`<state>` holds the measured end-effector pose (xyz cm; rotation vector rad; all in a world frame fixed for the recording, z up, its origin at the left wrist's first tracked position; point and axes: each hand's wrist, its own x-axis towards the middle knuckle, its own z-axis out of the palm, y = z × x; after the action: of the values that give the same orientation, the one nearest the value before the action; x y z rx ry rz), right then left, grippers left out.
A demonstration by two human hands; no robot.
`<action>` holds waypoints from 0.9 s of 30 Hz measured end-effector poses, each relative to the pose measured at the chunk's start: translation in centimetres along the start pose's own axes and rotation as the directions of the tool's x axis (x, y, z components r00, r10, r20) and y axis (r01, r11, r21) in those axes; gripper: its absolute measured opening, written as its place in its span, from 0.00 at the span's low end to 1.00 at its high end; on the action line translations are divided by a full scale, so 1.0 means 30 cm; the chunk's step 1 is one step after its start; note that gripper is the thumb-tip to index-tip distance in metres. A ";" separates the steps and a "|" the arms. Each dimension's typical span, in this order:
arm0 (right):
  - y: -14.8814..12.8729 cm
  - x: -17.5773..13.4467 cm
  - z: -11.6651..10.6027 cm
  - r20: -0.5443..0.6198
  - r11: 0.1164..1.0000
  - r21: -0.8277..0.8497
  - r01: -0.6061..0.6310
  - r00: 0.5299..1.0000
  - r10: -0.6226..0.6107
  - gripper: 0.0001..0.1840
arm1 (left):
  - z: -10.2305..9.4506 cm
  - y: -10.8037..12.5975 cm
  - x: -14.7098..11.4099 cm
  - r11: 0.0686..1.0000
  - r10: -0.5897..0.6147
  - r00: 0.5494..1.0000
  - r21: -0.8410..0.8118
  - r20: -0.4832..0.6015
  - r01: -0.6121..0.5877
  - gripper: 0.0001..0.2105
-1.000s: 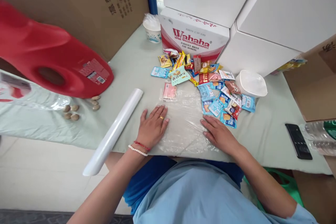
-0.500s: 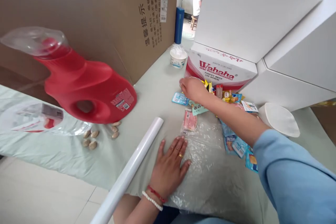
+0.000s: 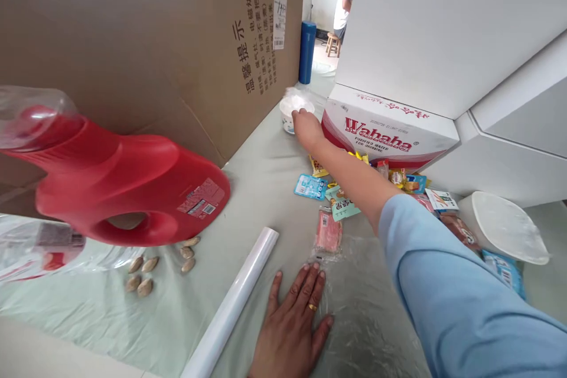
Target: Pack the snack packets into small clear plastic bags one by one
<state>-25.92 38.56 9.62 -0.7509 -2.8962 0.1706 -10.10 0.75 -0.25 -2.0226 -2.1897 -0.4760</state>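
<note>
My right hand (image 3: 309, 130) reaches forward and its fingers are closed at the near rim of a small patterned paper bowl (image 3: 289, 124). Clear crumpled plastic (image 3: 297, 99) sits in the bowl's mouth; part of the bowl is behind my fingers. Palm down, my left hand (image 3: 292, 322) lies flat on the cloth with its fingers spread, at the edge of a clear plastic sheet (image 3: 372, 295). Just beyond its fingertips is a pink snack packet (image 3: 329, 230). A blue packet (image 3: 310, 186) and a green packet (image 3: 343, 204) lie under and beside my right forearm.
A red jug (image 3: 146, 171) stands left, with several nuts (image 3: 144, 274) below it. A white roll (image 3: 234, 301) lies beside my left hand. Behind are a cardboard box (image 3: 177, 41), blue cylinder (image 3: 307, 53) and Wahaha carton (image 3: 390, 133). A white tub (image 3: 502, 227) stands right.
My right hand has moved from over the snack packets, forward and left to the paper bowl. My left hand stays flat on the cloth. The view has shifted slightly.
</note>
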 end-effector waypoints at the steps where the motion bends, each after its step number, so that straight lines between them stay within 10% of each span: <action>1: -0.014 -0.062 -0.016 -0.013 1.000 -0.014 -0.004 1.000 0.003 0.26 | -0.006 -0.002 0.000 1.000 0.012 1.000 -0.012 0.020 -0.011 0.31; 7: -0.038 -0.653 -0.147 -0.092 0.989 -0.035 0.145 0.985 -0.148 0.16 | -0.005 -0.004 -0.005 0.995 0.011 0.997 -0.096 0.070 -0.004 0.31; 14: 0.132 -1.377 -0.271 -0.133 0.999 -0.001 0.033 0.991 -0.033 0.14 | -0.001 0.012 0.006 0.992 -0.016 0.990 -0.121 0.139 0.033 0.29; 27: 0.327 -2.128 -0.357 -0.179 0.950 -0.126 -0.285 0.949 0.261 0.13 | -0.021 0.039 0.027 0.998 -0.056 0.964 0.017 0.259 0.054 0.33</action>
<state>35.73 16.59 11.62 -1.1370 -2.6636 -0.0779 -9.11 1.40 0.74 -2.1301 -2.3932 -0.2146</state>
